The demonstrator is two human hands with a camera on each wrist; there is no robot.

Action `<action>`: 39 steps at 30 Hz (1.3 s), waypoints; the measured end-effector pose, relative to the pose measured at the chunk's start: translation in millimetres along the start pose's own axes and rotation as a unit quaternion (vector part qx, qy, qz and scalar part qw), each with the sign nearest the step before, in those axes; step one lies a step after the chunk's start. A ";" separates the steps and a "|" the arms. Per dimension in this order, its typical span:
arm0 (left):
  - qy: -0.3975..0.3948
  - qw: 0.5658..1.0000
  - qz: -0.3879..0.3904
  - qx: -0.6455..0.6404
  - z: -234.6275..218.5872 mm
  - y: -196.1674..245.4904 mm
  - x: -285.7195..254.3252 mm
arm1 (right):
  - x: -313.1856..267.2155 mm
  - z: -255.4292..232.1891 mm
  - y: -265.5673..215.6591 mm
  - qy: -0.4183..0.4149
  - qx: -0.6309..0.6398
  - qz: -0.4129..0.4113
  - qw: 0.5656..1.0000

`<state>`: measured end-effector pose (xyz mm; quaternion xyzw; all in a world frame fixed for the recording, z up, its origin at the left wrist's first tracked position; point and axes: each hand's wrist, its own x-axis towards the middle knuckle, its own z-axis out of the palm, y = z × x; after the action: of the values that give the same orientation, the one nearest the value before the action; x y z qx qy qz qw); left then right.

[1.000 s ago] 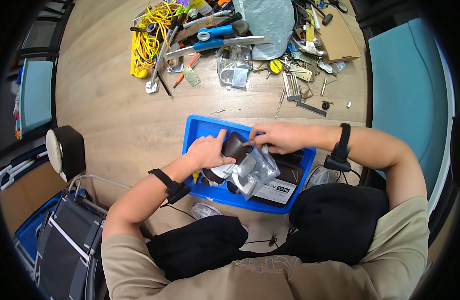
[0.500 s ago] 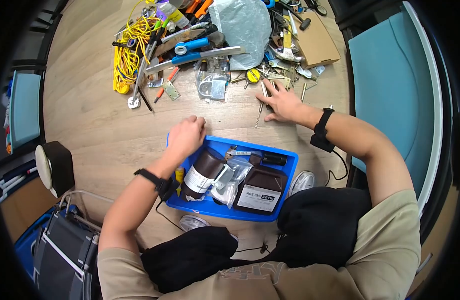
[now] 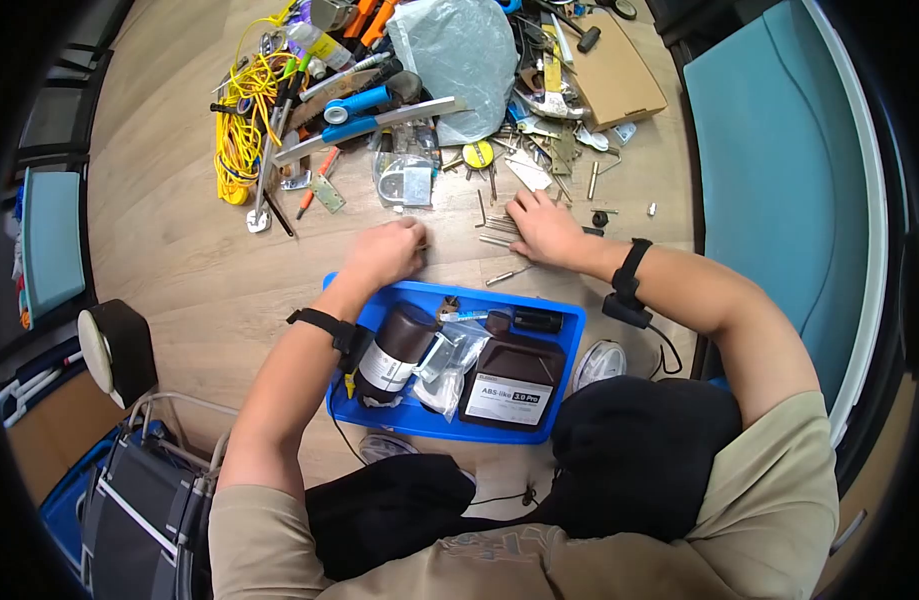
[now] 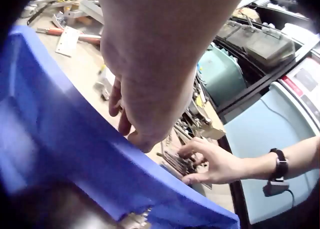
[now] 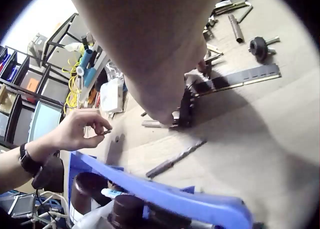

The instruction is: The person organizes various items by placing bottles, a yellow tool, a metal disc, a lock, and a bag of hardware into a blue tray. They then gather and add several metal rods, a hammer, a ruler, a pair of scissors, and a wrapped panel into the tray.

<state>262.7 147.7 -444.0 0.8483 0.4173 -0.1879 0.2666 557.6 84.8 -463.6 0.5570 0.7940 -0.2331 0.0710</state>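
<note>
My left hand (image 3: 387, 250) is just beyond the far left rim of the blue bin (image 3: 449, 430). Its thumb and index finger pinch a small metal piece (image 5: 106, 132). On the floor, my right hand (image 3: 551, 232) has its fingers and thumb curled about several thin metal rods (image 4: 176, 163), partly hidden under the palm. A drill bit (image 5: 175, 160) lies between that hand and the bin. Inside the bin are a brown round bottle (image 3: 407, 335), a brown jug (image 3: 521, 362) labelled ABS-like 3.0 Pro and a clear plastic bag (image 3: 464, 345).
Farther out is a heap of tools: yellow cord (image 3: 244, 155), a blue-handled saw (image 3: 354, 130), a grey plastic bag (image 3: 449, 65), a yellow tape measure (image 3: 477, 154) and a cardboard box (image 3: 619, 75). A teal panel (image 3: 749, 180) borders the right side; a folded chair (image 3: 139, 500) is at lower left.
Both hands have left the bin's contents. My right hand has gone out to the metal rods, and its spread fingers have closed in, drawing them nearer. My left hand has moved beyond the rim.
</note>
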 end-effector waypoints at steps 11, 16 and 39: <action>-0.009 0.992 0.126 0.016 66.9 142.8 64.7 | 8.9 13.9 41.7 -0.106 0.098 0.017 0.989; -0.021 0.976 0.186 0.111 62.1 152.7 73.2 | 1.8 25.8 55.1 -0.033 0.069 -0.011 0.997; -0.077 0.978 0.175 0.088 40.0 118.7 62.4 | -51.8 -63.0 55.6 -0.502 0.369 0.059 0.780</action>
<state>391.1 100.8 -474.2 0.9114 0.2222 -0.2389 0.2508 637.0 84.1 -405.0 0.3907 0.4650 -0.7500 0.2620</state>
